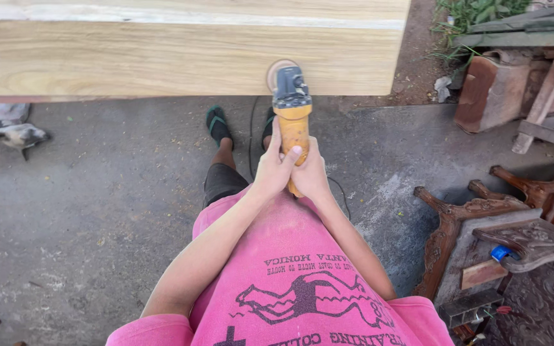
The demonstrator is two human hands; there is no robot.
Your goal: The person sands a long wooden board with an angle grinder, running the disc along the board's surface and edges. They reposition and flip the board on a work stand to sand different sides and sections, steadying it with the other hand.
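Observation:
Both my hands wrap the yellow body of an angle grinder (292,109). My left hand (276,168) grips it from the left with the thumb laid over the top. My right hand (311,174) clasps it from the right, just behind. The grinder's grey head and its sanding disc rest against the near edge of a wide pale wooden slab (161,57) that spans the top of the view. A black cord hangs from the tool toward the ground.
Grey concrete ground lies below, with my feet in dark sandals (217,125). Carved dark wooden furniture parts (482,218) are stacked at the right, with timber offcuts (514,90) behind them. A small animal (20,136) stands at the left under the slab.

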